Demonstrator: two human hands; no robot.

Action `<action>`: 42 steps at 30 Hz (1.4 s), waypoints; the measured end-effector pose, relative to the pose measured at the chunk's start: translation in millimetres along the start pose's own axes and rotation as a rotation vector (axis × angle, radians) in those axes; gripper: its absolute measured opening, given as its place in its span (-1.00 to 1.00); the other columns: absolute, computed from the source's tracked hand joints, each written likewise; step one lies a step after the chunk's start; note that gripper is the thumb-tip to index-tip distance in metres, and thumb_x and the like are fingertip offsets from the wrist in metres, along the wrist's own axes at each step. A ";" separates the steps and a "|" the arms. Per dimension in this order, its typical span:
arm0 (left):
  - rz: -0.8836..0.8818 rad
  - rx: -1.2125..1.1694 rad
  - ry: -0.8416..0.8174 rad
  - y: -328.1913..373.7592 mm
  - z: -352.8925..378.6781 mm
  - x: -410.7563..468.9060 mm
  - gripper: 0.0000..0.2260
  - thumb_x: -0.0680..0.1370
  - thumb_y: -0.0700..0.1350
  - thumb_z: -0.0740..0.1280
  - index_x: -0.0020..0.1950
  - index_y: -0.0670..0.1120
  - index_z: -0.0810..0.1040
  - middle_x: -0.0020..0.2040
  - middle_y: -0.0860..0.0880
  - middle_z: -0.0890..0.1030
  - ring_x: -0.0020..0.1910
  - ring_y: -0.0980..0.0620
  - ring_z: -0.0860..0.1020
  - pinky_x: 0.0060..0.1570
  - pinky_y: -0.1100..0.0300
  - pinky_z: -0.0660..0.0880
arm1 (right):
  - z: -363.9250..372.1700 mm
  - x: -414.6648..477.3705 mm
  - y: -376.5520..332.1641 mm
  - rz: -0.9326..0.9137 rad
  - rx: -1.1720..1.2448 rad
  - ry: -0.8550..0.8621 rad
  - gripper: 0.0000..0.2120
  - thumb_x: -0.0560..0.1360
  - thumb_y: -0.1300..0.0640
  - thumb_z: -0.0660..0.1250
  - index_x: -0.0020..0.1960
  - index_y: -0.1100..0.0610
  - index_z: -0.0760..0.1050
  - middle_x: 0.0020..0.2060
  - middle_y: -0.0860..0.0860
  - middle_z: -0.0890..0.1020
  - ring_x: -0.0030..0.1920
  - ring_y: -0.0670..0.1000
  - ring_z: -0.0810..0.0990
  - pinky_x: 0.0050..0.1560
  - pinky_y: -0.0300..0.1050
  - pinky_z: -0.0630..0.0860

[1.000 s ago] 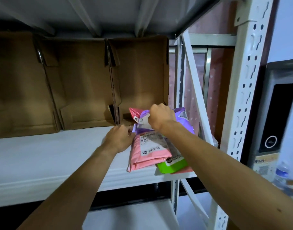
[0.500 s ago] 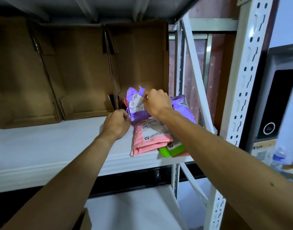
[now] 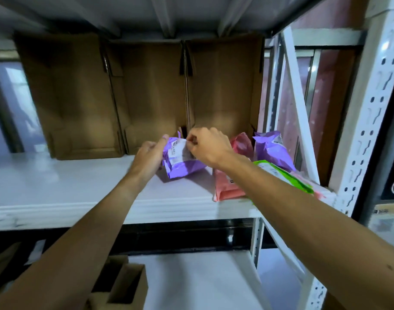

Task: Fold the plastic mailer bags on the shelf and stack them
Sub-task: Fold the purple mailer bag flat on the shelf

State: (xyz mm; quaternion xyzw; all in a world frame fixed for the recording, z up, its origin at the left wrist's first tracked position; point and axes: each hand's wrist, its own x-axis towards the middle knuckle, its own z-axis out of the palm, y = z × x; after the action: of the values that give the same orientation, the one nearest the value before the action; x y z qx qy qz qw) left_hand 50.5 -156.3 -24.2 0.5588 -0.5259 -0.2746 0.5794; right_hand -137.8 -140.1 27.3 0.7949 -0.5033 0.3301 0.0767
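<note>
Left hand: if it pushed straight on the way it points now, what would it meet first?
The purple mailer bag that the left hand holds at its left edge. Past that stand the open cardboard boxes at the back of the shelf, though how far behind is unclear.

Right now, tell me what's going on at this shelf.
A person is handling a purple mailer bag on the white shelf with both hands. The left hand grips its left side, and the right hand pinches its top edge. To its right, a pink bag, a green bag and a second purple bag lie in a loose pile.
</note>
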 end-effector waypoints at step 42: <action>-0.008 0.081 -0.004 -10.7 -36.1 -33.0 -0.81 0.66 -0.07 0.29 -0.08 -0.06 0.64 -0.08 -0.07 0.71 -0.10 0.00 0.63 -0.04 0.14 0.51 | 62.2 -20.7 6.0 0.271 0.836 0.054 -0.87 0.60 0.15 0.30 -0.11 0.12 0.56 -0.47 -0.12 0.57 -0.44 -0.08 0.50 -0.34 -0.17 0.38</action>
State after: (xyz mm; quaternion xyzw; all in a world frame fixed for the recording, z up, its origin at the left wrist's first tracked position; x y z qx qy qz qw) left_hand 76.8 -115.8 -37.8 0.5835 -0.5354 -0.2566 0.5541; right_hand -120.7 -155.8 -34.3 0.6754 -0.4240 0.5330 -0.2827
